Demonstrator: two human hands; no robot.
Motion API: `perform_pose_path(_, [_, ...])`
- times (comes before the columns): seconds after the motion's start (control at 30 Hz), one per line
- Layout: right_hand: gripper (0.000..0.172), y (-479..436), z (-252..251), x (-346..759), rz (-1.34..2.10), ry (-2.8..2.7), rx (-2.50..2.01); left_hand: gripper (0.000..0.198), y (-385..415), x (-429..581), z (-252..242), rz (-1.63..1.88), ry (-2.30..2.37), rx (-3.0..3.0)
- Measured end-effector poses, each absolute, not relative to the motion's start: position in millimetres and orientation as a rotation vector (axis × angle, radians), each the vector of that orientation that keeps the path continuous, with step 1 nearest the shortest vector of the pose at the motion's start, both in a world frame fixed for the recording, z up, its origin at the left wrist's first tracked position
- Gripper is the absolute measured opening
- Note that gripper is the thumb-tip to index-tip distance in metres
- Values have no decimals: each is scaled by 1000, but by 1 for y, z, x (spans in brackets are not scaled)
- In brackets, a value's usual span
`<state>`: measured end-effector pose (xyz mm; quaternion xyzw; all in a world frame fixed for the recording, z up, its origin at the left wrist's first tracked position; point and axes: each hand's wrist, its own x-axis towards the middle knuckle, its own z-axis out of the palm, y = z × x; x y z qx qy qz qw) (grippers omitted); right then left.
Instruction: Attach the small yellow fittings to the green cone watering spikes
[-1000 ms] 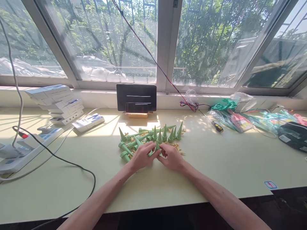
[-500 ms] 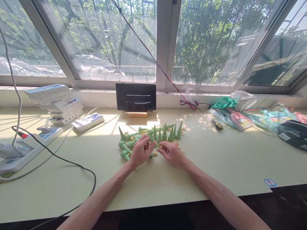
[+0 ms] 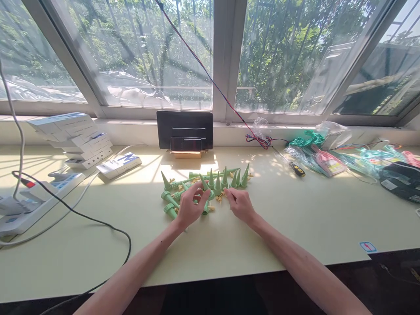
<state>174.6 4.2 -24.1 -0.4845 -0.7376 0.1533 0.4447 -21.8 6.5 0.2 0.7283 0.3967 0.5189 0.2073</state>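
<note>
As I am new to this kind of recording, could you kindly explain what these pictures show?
No machine appears: a person works with two bare hands, seen through one head-worn camera looking forward and down. The left hand holds a green cone. The right hand is near upright cones and small yellow pieces; whether it grips anything is unclear. The pale table also bears white boxes, a screwdriver and, farther back, a dark tablet.

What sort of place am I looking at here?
Perhaps a small workshop, or at least a workbench: one long table holds a screwdriver, a power strip and a cluster of green cone-shaped parts.
</note>
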Motion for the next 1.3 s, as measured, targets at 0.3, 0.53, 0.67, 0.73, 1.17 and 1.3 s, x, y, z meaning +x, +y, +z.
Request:
perform_pose_path(0.3, [20,2,-17,176,433,-1663,-1224,36,8,-21,-5,1456,1080,1809])
perform_pose_path(0.53, [19,3,-14,181,309,-1619,-1259,36,8,-21,-5,1446,1047,1731])
perform_pose_path(0.67, [16,6,-14,185,288,-1735,-1311,37,9,-21,-5,1446,1024,1682])
perform_pose_path(0.73, [14,7,-14,186,299,-1811,-1354,37,10,-21,-5,1446,1025,1682])
perform_pose_path(1.17, [8,3,-13,185,255,-2011,-1593,36,3,-19,3,1432,1046,1758])
perform_pose_path(1.3, [9,4,-16,184,239,-2036,-1616,35,3,-19,2,1438,1042,1777])
